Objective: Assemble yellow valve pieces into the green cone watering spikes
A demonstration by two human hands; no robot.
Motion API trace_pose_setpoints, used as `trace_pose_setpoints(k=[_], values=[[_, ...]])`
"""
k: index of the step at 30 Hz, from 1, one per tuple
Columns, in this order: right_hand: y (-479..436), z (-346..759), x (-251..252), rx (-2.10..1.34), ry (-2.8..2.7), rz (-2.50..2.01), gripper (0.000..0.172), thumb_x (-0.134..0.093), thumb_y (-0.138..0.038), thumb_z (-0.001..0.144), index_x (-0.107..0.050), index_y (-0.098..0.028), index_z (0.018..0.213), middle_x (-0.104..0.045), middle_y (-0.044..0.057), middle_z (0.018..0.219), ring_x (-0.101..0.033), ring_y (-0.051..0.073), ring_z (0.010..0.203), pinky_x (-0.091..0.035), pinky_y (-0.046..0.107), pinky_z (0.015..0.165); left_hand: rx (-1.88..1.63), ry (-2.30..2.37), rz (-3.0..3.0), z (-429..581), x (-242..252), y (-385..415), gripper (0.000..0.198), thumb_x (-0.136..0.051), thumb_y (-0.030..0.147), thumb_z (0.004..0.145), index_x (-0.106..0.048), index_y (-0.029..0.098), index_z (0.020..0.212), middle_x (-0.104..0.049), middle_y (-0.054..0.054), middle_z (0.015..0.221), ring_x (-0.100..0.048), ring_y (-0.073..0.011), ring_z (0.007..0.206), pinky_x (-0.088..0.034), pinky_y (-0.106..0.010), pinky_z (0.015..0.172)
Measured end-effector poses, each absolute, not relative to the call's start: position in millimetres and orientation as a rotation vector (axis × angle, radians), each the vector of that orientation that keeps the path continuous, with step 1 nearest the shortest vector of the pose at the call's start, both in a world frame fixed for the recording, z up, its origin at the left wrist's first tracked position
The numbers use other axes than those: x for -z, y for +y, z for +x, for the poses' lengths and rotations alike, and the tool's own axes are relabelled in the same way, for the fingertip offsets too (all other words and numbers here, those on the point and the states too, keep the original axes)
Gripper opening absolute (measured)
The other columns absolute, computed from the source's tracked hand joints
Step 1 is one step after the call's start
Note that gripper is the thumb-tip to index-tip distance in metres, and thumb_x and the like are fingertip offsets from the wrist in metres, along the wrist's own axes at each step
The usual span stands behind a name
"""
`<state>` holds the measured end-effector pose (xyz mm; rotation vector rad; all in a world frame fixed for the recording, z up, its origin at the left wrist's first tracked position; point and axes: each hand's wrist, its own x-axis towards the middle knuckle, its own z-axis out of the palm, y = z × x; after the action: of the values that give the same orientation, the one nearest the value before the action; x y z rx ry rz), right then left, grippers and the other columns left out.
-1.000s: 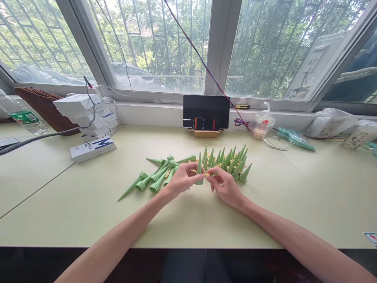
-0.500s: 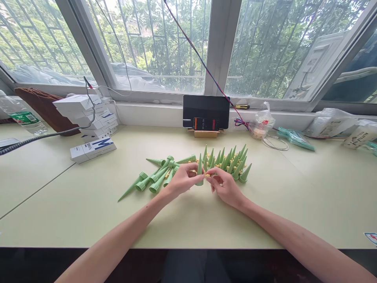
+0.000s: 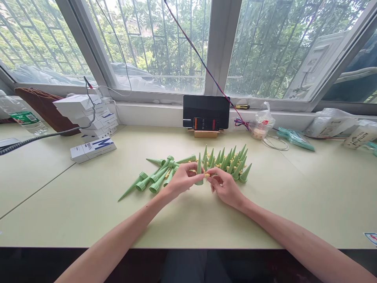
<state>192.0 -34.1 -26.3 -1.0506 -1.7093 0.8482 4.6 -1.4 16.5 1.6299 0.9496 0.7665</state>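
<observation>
My left hand [image 3: 186, 177] grips a green plastic watering spike [image 3: 199, 168], its point upward, a little above the table. Against the spike's side, my right hand [image 3: 223, 184] pinches a small yellow valve [image 3: 206, 175] between thumb and fingertips. How far the valve sits in the spike is hidden by the fingers. Behind my right hand several green spikes with yellow valves [image 3: 232, 161] stand point-up in a cluster. To the left of my left hand lies a loose pile of green spikes [image 3: 156, 175], with a few yellow pieces among them.
A tablet [image 3: 206, 108] and a phone [image 3: 205, 124] lean on a small cardboard stand by the window. White boxes [image 3: 93, 150] are stacked at the left near a plastic bottle [image 3: 25, 118]. Bagged items [image 3: 262, 124] and cables lie at the back right.
The spike and yellow valve have shifted only slightly between my hands. Both hands keep nearly the same place, and the piles are unchanged.
</observation>
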Motion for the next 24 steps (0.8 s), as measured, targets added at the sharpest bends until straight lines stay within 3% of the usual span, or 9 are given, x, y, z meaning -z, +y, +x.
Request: trace_pose_setpoints(k=[7, 16, 24], values=[[-34, 192, 26, -0.848, -1.726, -1.038, 0.022, -0.049, -0.042, 0.097, -0.055, -0.020, 0.097, -0.059, 0.002, 0.083, -0.054, 0.012, 0.053, -0.046, 0.027, 0.051, -0.782, 0.938, 1.657, 5, -15, -1, 0.031, -0.071, 0.046, 0.076, -0.065, 0.018, 0.087, -0.049, 0.002, 0.065, -0.042, -0.0081, 0.053, -0.029, -0.017, 0.040], [-33, 193, 26, -0.862, -1.748, -1.037, 0.026, -0.048, -0.045, 0.098, -0.056, -0.020, 0.094, -0.054, -0.001, 0.072, -0.054, 0.012, 0.053, -0.046, 0.026, 0.051, -0.804, 0.881, 1.828, 3, -10, 1, 0.017, -0.065, 0.034, 0.083, -0.063, 0.017, 0.087, -0.048, 0.003, 0.060, -0.040, -0.0079, 0.052, -0.033, -0.018, 0.044], [-33, 194, 26, -0.884, -1.744, -1.025, 0.029, -0.047, -0.048, 0.098, -0.055, -0.020, 0.092, -0.052, -0.001, 0.070, -0.052, 0.012, 0.052, -0.045, 0.027, 0.051, -0.906, 0.883, 1.965, 5, -6, 2, 0.022, -0.065, 0.039, 0.081, -0.062, 0.017, 0.079, -0.046, 0.003, 0.059, -0.038, -0.0086, 0.051, -0.031, -0.021, 0.048]])
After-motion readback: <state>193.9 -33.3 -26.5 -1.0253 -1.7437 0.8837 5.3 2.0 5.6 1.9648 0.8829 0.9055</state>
